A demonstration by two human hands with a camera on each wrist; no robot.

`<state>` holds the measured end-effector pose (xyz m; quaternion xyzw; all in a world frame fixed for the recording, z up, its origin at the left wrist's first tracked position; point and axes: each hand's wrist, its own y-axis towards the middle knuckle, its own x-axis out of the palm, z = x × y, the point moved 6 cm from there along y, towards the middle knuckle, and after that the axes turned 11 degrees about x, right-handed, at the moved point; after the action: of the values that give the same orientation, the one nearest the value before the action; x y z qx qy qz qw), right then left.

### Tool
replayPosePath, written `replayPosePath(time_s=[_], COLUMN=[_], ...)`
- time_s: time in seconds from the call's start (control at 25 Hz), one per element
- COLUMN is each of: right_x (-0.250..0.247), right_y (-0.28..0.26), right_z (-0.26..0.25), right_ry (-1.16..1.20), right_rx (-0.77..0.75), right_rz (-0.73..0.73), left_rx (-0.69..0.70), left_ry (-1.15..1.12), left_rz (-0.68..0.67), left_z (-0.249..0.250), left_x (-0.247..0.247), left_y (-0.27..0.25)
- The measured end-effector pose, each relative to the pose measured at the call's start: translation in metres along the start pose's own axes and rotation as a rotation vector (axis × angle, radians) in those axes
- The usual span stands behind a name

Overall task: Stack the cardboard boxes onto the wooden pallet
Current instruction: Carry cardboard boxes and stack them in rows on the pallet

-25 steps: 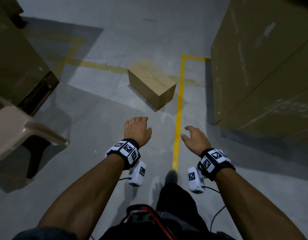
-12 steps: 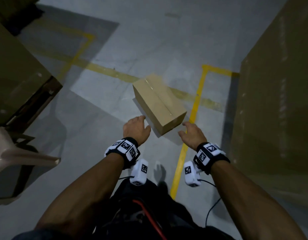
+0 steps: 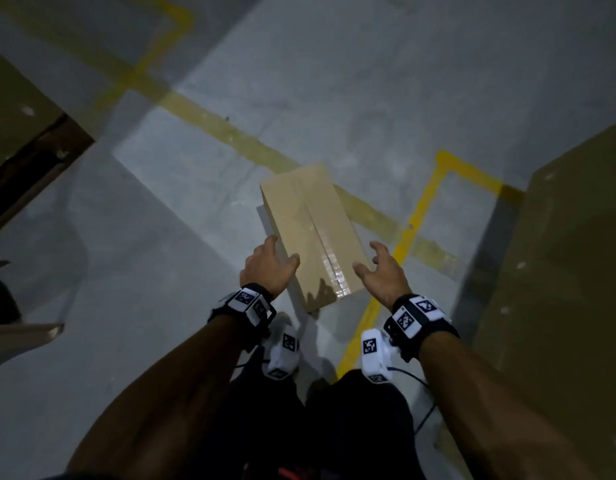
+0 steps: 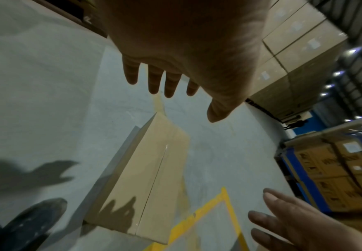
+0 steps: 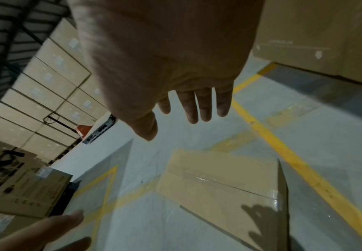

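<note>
A taped brown cardboard box [image 3: 311,233] lies on the grey concrete floor, long side pointing away from me. My left hand [image 3: 270,266] hovers at its near left edge and my right hand [image 3: 379,268] at its near right edge, both above it. Fingers of each are straight and spread, holding nothing. The left wrist view shows the box [image 4: 152,171] below the left hand [image 4: 167,84], with the right hand's fingers [image 4: 270,215] at lower right. The right wrist view has the box [image 5: 220,183] under the right hand [image 5: 188,108]. No pallet is clearly visible.
Tall stacks of cardboard cartons stand close on the right [image 3: 559,271] and at the left [image 3: 12,109]. Yellow floor lines [image 3: 413,223] run beside and under the box. A beige plastic chair edge [image 3: 19,334] is at lower left. My legs and a shoe [image 4: 29,224] are just behind the box.
I have stepped up to the box and it now lies right below my hands. Both hands have reached forward and spread to either side of its near end.
</note>
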<state>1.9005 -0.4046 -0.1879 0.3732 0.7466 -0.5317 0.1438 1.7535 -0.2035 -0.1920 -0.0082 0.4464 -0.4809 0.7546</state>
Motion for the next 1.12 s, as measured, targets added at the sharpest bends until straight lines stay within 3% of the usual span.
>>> replayPosePath(time_s=[0.28,0.48,0.64,0.92,1.12], right_x=[0.022,0.063,0.114,0.149,0.145], right_y=[0.17,0.307,0.39,0.437,0.421], right_z=[-0.021,-0.005,-0.001,0.009,-0.001], right_ry=[-0.116,-0.286,-0.261,-0.205,-0.232], right_rx=[-0.014,-0.081,-0.139,-0.249,-0.267], right_rz=[-0.133,-0.216,-0.288,-0.209,-0.207], left_rx=[-0.173,-0.245,-0.32,-0.304,-0.296], left_ry=[-0.1,-0.158,-0.232,-0.445,-0.476], left_rz=[0.061,0.187,0.258,0.33,0.359], left_z=[-0.022,-0.079,-0.134,-0.179,-0.173], left_x=[0.068,0.159,0.223,0.273,0.258], left_y=[0.121,0.202,0.258,0.295,0.284])
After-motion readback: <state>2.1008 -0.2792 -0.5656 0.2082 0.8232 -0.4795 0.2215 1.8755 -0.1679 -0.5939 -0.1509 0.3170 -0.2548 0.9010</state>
